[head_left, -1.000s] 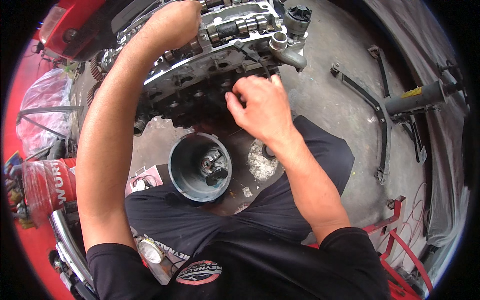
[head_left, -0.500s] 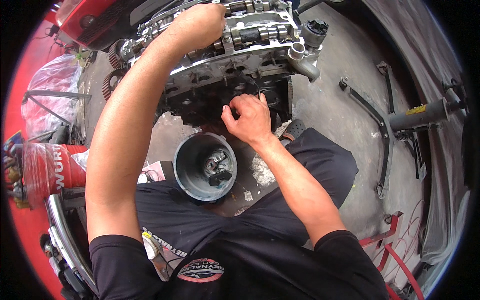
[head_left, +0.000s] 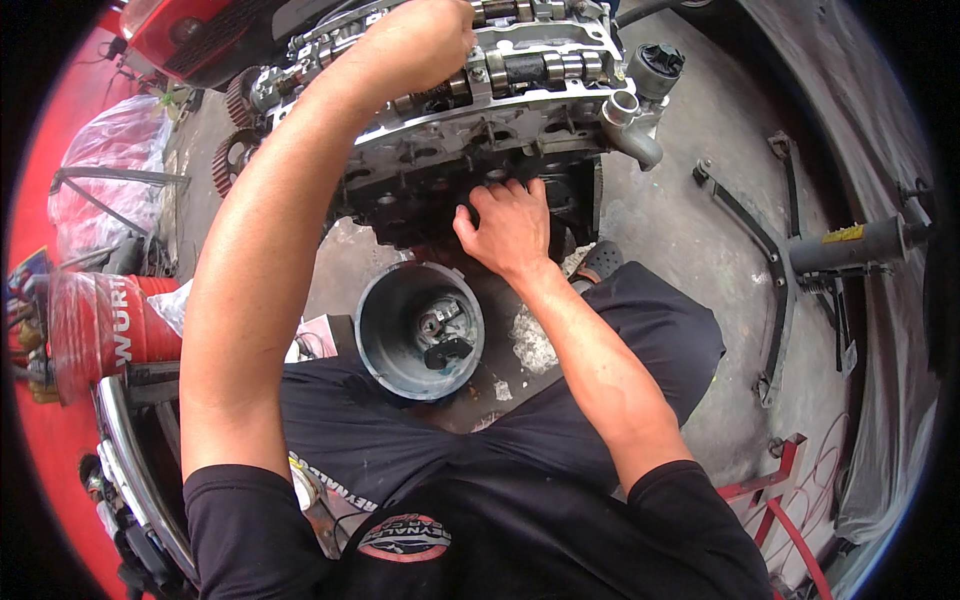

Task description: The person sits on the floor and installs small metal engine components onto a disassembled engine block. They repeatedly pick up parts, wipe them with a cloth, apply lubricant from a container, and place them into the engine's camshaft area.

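Observation:
An engine with its camshafts [head_left: 535,69] exposed stands in front of me, its pale cylinder head [head_left: 500,128] above a dark block [head_left: 420,200]. Over the top of the head, my left hand [head_left: 428,45] is curled closed; whatever its fingers hold is hidden behind the hand. Lower down, my right hand [head_left: 507,228] reaches to the dark side of the block, fingers extended and somewhat apart, fingertips at its surface. I see nothing held in it. Two toothed pulleys [head_left: 230,162] are at the engine's left end, a metal pipe elbow [head_left: 633,138] and a round canister [head_left: 658,68] at its right.
Between my legs a grey bucket [head_left: 368,350] holds metal parts [head_left: 452,335]. Pale crumpled material [head_left: 533,342] lies beside it. A red drum [head_left: 130,320] and a chrome tube [head_left: 125,430] are on the left. A black-legged stand [head_left: 770,250] and a red frame [head_left: 785,480] are on the right.
The view has shifted slightly, moving the scene rightward. My right hand has flattened out, its fingers now stretched toward the block. My left hand stays curled over the cylinder head.

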A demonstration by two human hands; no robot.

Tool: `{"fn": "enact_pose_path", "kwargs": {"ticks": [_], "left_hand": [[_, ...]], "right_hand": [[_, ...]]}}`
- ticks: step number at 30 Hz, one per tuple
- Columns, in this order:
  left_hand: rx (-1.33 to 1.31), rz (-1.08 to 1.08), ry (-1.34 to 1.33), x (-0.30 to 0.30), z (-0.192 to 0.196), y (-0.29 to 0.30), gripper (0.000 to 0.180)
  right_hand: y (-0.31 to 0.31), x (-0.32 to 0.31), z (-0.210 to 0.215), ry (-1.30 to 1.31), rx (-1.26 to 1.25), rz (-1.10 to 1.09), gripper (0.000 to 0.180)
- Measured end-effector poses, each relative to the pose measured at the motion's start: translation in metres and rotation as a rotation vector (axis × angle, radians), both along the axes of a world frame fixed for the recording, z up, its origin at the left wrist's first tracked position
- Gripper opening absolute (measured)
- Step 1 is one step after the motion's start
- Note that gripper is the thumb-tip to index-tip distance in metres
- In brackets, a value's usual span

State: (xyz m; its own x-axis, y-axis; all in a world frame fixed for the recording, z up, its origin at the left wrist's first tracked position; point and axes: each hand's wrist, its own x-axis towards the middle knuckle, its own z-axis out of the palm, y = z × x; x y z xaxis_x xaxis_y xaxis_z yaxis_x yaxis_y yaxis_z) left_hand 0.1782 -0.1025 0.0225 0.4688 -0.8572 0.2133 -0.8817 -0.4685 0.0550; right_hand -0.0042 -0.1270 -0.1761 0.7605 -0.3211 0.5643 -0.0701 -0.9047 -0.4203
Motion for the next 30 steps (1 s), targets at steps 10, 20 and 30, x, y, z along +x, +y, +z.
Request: {"fn": "enact_pose_path", "kwargs": {"ticks": [10, 20, 30], "left_hand": [[-0.845, 0.414, 0.637, -0.14, -0.112, 0.122, 0.021], [-0.602, 0.505, 1.602, -0.143, -0.153, 0.109, 0.015], [-1.015, 0.48, 1.83, -0.133, -0.161, 0.055, 0.011]], "right_hand": [[0.044, -0.015, 0.04, 0.405, 0.041, 0.169, 0.022], [0.056, -0.056, 0.045, 0.639, -0.276, 0.323, 0.013], [0.011, -0.08, 0.076, 0.723, -0.116, 0.277, 0.034]]}}
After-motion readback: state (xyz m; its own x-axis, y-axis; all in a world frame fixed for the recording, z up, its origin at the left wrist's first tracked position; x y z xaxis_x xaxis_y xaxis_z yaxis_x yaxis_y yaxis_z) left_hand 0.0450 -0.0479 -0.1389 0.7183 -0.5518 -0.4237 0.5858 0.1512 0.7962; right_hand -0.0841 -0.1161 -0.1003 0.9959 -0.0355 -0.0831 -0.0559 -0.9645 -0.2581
